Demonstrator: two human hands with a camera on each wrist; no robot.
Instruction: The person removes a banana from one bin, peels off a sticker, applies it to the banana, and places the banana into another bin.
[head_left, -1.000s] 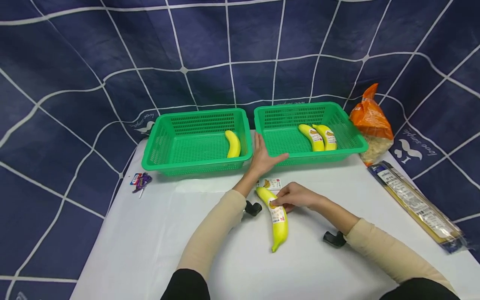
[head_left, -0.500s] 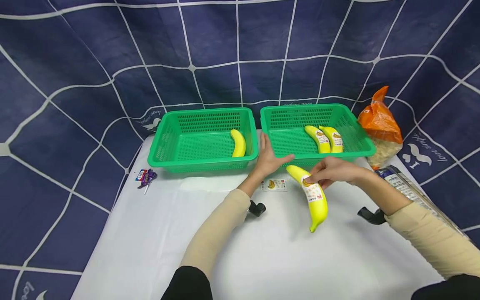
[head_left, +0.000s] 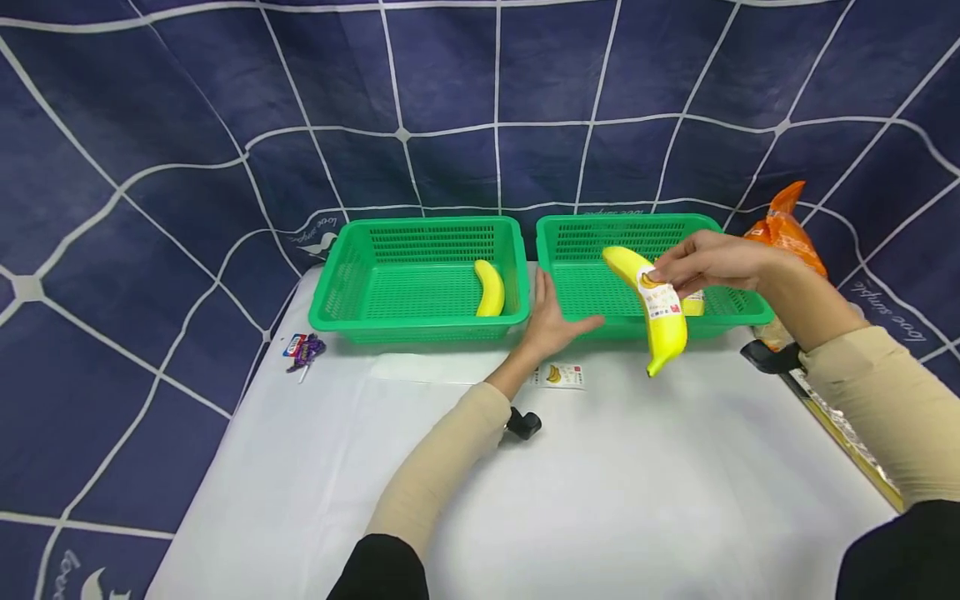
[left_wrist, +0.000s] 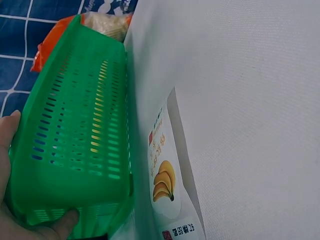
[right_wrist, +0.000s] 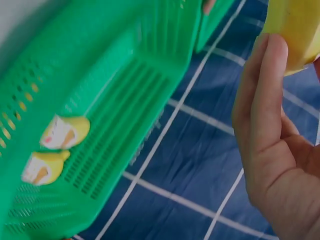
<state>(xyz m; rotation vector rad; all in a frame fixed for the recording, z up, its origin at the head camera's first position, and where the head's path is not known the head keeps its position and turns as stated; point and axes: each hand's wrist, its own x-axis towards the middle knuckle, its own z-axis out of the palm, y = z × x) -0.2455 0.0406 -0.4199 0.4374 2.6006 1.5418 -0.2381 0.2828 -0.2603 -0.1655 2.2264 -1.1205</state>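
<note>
Right hand (head_left: 712, 262): thumb and fingers brought together, a labelled banana (head_left: 667, 335) pinched between them at its sticker (head_left: 660, 298).
Labelled banana, position: held aloft at the right basket (head_left: 577, 223); upper end seen against the basket's interior, lower end hung before the near rim; not yet set down.
Left hand (head_left: 551, 325): fingers spread apart, nothing gripped; placed at the near left corner of the right basket, thumb laid along its end wall in the left wrist view.
Right basket, contents: two bananas (right_wrist: 79, 128) side by side, a sticker visible on each.
Left basket (head_left: 412, 331): one plain banana (head_left: 491, 287), lying near the right end; no sticker seen on the side shown.
Sticker strip (left_wrist: 165, 182): laid on the white table (left_wrist: 260, 125) just beside the right basket, banana print uppermost; number of stickers left cannot be told.
Done, as judged: three bananas stickered, two of these deposited.
Left, as judged: the held banana to be deposited; the plain one probably to be stickered and transferred.
Sundries: purple-wrapped sweet (head_left: 306, 352) and orange bag (head_left: 783, 232), apparently not involved.
</note>
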